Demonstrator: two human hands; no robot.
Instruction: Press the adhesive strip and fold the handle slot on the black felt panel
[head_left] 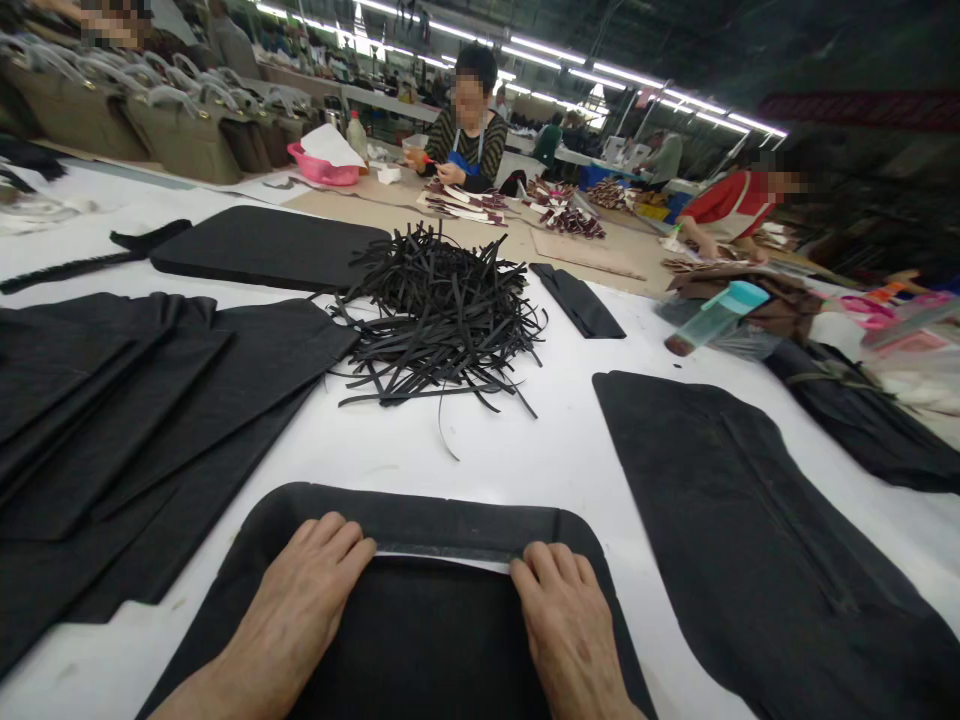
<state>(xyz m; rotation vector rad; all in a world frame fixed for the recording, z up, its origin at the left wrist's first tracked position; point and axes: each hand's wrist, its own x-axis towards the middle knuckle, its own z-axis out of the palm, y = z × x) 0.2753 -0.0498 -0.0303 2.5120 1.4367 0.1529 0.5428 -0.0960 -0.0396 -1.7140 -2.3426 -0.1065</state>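
A black sheet with rounded corners (pixel 465 515) lies on the white table in front of me. On top of it is a second black piece (pixel 427 640), with a thin white strip showing between its far edge and the sheet. My left hand (pixel 307 590) is closed over the left end of that edge, fingers curled and thumb side inward. At the right end, my right hand (pixel 566 620) grips the same edge in a similar way. The fingertips of both hands are partly hidden beneath the knuckles.
Beyond my hands is a heap of narrow black strips (pixel 450 300). Black sheets (pixel 150 420) spread at left; another black panel (pixel 735 500) lies right. A thick black panel (pixel 270 245), a bottle (pixel 720 315) and a pink basin (pixel 326 168) stand farther off. Two people work across the table.
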